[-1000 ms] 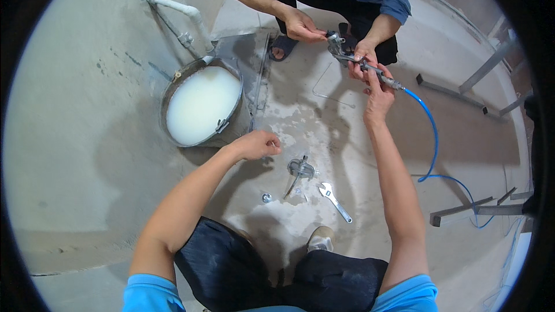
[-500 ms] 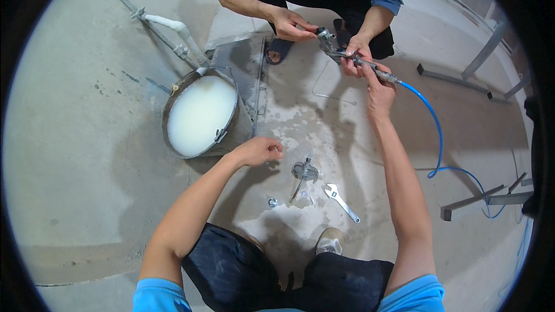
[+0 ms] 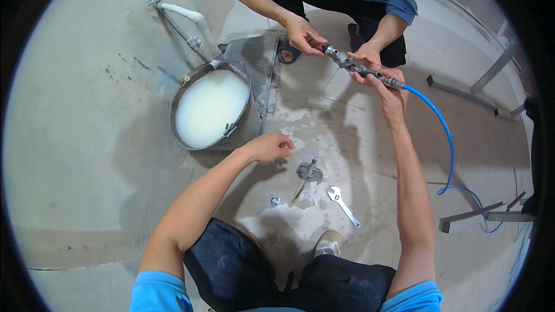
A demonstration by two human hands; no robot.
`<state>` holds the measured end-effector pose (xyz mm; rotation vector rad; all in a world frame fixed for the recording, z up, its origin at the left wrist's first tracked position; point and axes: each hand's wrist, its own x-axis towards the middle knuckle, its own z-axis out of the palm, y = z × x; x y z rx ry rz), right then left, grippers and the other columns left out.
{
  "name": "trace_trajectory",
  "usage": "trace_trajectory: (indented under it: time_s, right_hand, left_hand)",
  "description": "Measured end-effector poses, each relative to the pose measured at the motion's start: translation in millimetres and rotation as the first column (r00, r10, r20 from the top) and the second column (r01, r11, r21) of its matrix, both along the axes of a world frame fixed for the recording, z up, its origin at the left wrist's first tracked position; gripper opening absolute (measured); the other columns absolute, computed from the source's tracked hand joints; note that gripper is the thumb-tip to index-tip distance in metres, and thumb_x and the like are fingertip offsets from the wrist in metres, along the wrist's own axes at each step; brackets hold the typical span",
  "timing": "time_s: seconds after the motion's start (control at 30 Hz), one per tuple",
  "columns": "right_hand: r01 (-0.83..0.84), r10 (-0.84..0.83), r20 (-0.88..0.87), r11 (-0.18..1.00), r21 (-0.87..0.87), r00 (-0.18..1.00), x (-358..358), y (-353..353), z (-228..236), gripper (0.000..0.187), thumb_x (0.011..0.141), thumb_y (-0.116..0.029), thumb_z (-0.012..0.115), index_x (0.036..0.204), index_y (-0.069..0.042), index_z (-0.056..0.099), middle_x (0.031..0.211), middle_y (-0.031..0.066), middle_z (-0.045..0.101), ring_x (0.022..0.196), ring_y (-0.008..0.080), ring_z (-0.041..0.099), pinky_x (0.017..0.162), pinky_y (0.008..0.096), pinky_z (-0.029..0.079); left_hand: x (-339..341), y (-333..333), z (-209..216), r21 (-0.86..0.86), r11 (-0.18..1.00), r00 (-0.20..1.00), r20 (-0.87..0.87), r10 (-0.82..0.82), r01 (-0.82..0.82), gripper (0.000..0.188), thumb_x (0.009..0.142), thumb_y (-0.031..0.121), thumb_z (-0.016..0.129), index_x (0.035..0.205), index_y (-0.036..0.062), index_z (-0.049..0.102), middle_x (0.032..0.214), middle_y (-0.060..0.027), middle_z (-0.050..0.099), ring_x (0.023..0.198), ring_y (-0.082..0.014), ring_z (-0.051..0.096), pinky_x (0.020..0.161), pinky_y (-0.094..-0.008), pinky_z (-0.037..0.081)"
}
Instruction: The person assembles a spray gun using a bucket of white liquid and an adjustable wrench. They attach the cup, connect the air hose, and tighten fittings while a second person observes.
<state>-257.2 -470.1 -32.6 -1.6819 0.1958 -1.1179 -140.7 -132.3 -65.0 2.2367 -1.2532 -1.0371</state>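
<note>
One metal fitting (image 3: 361, 69) on blue hose (image 3: 442, 133), long axis running up-left toward co-worker's hands (image 3: 303, 34), hose trailing right and down across floor. Right hand (image 3: 392, 89) clamped on hose end of fitting, arm stretched forward. Left hand (image 3: 270, 147) loosely curled, holding nothing visible (fingers half hidden), well apart from fitting, beside bucket (image 3: 199, 144); wrench (image 3: 343, 205) lies nearer knees.

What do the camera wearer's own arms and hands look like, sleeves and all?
Both forearms are bare. The left hand and right hand wear no gloves, and I see no watch or rings. Short bright blue sleeves cover only the upper arms, at the picture's lower edge.
</note>
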Motion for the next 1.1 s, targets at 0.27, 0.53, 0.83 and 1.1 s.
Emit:
trace_trajectory:
  time_s: [0.27,0.53,0.83,1.1]
  right_hand:
    - [-0.070,-0.007,-0.198,0.922,-0.381,0.980,-7,16,21,0.018,0.087,-0.010,0.080,0.089,0.001,0.066,0.076,0.0080,0.059,0.067,0.0165,0.054,0.063,0.0312,0.045]
    - [-0.017,-0.027,-0.073,0.842,-0.539,0.997,-14,82,36,0.019,0.084,-0.009,0.082,0.088,0.000,0.066,0.071,0.0093,0.057,0.061,0.0216,0.052,0.060,0.0331,0.043]
    - [-0.161,0.125,-0.101,0.765,-0.623,0.987,-33,161,41,0.026,0.077,-0.004,0.085,0.098,-0.003,0.069,0.075,0.0105,0.060,0.062,0.0227,0.060,0.058,0.0334,0.048]
    - [-0.220,0.130,-0.212,0.847,-0.485,0.969,-94,192,-4,0.029,0.077,-0.002,0.085,0.100,-0.003,0.069,0.076,0.0119,0.063,0.061,0.0233,0.061,0.056,0.0332,0.048]
  left_hand:
    - [-1,-8,5,-0.107,0.982,0.973,-0.186,0.135,-0.157,0.033,0.100,0.028,0.065,0.117,0.0002,0.068,0.092,-0.0063,0.071,0.085,-0.0137,0.064,0.082,-0.0317,0.051]
    - [-4,-29,31,-0.191,0.669,0.489,-0.823,0.290,-0.718,0.063,0.100,0.047,0.062,0.143,0.0039,0.048,0.127,-0.0075,0.062,0.111,-0.0187,0.062,0.097,-0.0364,0.051]
    - [-19,-17,58,-0.048,0.392,0.030,-0.998,-0.053,-0.919,0.046,0.098,0.032,0.070,0.134,0.0256,0.043,0.120,-0.0099,0.056,0.113,-0.0338,0.063,0.099,-0.0592,0.051]
    - [-57,16,23,0.010,0.483,0.013,-0.999,0.045,-0.876,0.039,0.101,0.020,0.064,0.132,0.0167,0.041,0.114,-0.0092,0.055,0.109,-0.0286,0.063,0.097,-0.0525,0.054]
